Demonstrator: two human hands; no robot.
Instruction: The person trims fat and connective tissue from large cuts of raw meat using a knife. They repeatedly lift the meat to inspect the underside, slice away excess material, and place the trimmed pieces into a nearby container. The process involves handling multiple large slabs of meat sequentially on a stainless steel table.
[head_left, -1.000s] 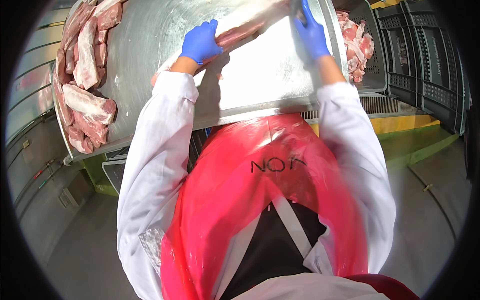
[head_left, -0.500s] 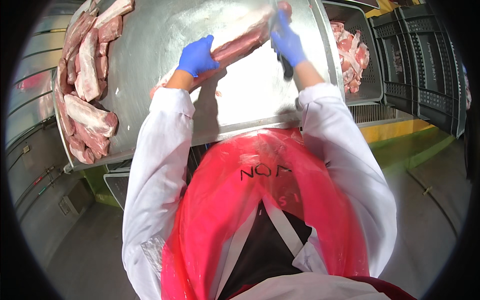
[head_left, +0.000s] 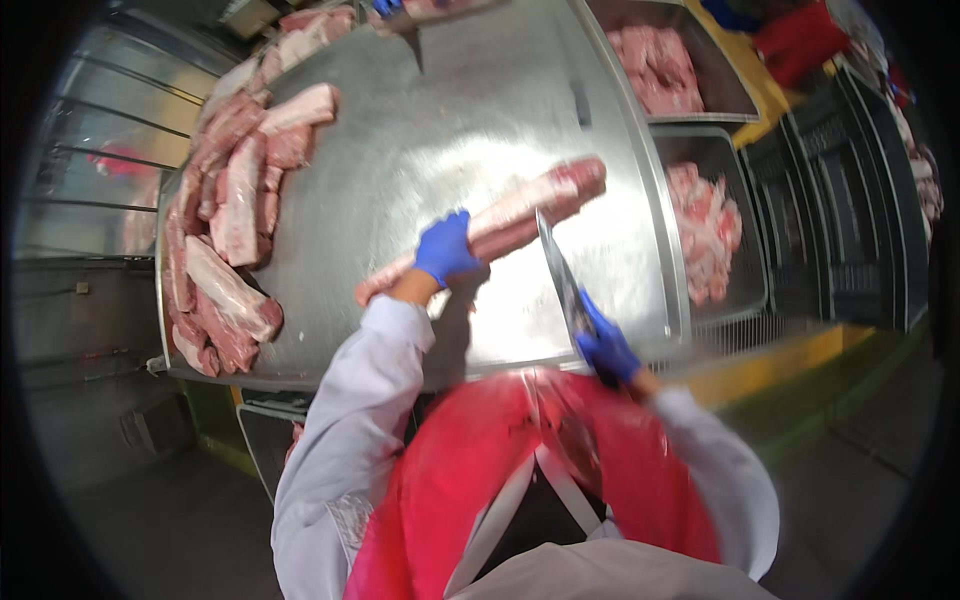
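A long strip of pork loin point(head_left: 530, 200), pale with fat on top and darker red at its far right end, lies slantwise on the metal table point(head_left: 400, 330). My left hand point(head_left: 446, 248), in a blue glove, grips the strip near its lower left part. A knife point(head_left: 560, 270) is in my right hand point(head_left: 606, 340), also gloved in blue, close to the table's front edge. Its blade points up and away, with the tip by the near side of the meat. Whether the tip touches the meat I cannot tell.
Several pork strips point(head_left: 240, 200) are piled along the table's left side. Right of the table stand a grey crate point(head_left: 745, 150) of trimmings and a tray point(head_left: 735, 105) with more meat. At the far edge is another person's blue-gloved hand point(head_left: 385, 8) by another piece.
My right hand has drawn the knife from the meat's far end back toward me. My left hand still grips the strip. The view has shifted, showing more of the table's far side.
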